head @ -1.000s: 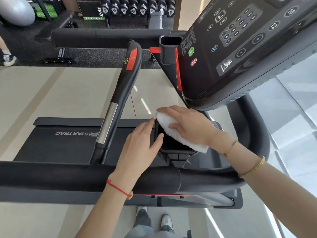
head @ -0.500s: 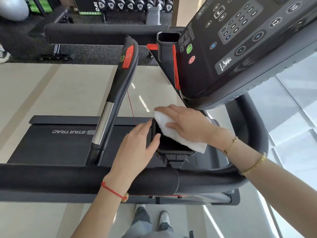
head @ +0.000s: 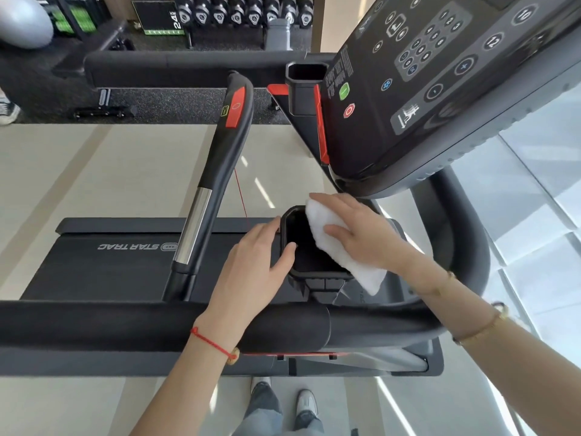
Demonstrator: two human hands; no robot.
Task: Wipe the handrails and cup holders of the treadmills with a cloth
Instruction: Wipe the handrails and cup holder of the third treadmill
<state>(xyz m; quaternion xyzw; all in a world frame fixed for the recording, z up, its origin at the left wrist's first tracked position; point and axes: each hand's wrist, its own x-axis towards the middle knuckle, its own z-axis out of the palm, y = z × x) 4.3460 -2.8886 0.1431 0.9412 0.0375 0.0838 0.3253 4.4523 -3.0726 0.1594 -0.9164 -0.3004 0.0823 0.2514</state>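
Observation:
A black cup holder (head: 317, 273) sits below the treadmill console, just beyond the near handrail (head: 125, 322). My left hand (head: 251, 269) grips its left rim, thumb inside the opening and fingers on the outer wall. My right hand (head: 364, 237) lies flat on a white cloth (head: 366, 275) and presses it onto the holder's right rim. The cloth drapes over that edge and hangs past the near corner. A second cup holder (head: 306, 72) stands on the console's far side.
The console (head: 440, 73) overhangs the cup holder at the upper right. A centre grip bar (head: 220, 171) with a red button and a chrome section runs left of my hands. Beyond lie the treadmill belt (head: 110, 265), another padded rail (head: 188, 69) and a dumbbell rack (head: 239, 15).
My right hand has slid the cloth towards the cup holder's right rim, uncovering more of the opening. My left hand keeps its grip on the left rim.

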